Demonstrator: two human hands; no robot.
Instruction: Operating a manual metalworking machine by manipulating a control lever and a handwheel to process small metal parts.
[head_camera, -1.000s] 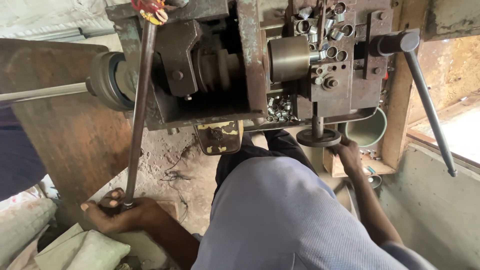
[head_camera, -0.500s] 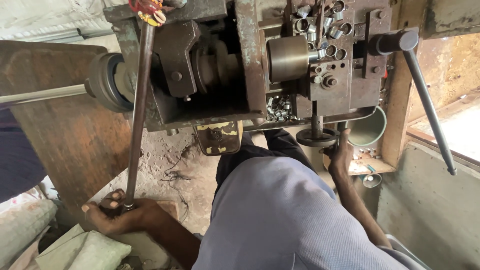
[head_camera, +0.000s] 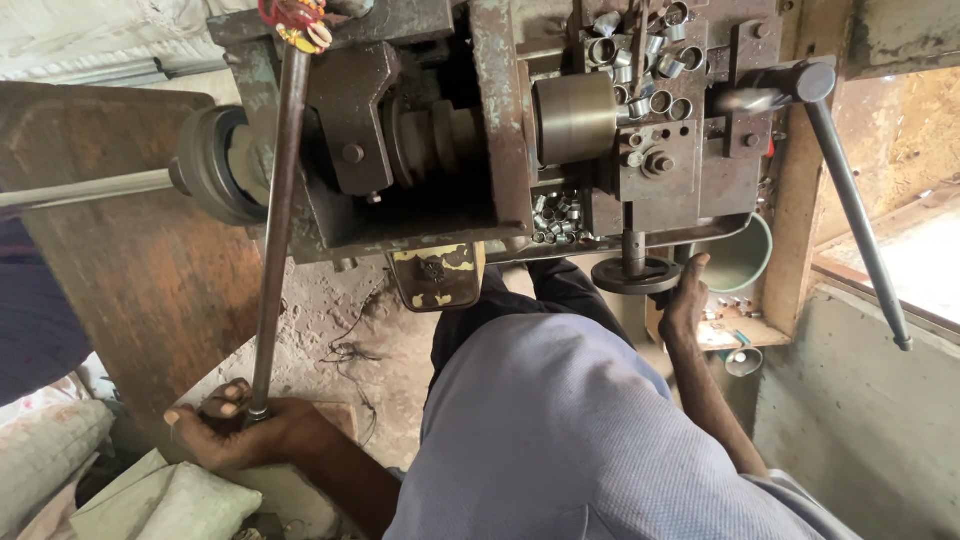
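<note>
My left hand (head_camera: 235, 432) is closed around the lower end of a long rusty steel lever (head_camera: 275, 230) that runs up to the top of an old metal machine (head_camera: 500, 120). My right hand (head_camera: 685, 300) is raised beside a small round handwheel (head_camera: 635, 275) under the machine, fingers touching its rim. A brass-coloured cylinder (head_camera: 572, 118) sits in the machine's middle. Several small metal rings (head_camera: 645, 45) are piled on top of the machine, and more rings (head_camera: 555, 215) lie on its lower ledge.
A long grey handle (head_camera: 855, 210) slants down at the right. A green bowl (head_camera: 742, 262) sits under the machine. A rusty brown panel (head_camera: 130, 290) stands at the left, white sacks (head_camera: 170, 500) at lower left. My grey-clothed knee (head_camera: 560, 430) fills the foreground.
My right hand has risen from lower down to the handwheel's rim. My left hand has stayed on the lever's end.
</note>
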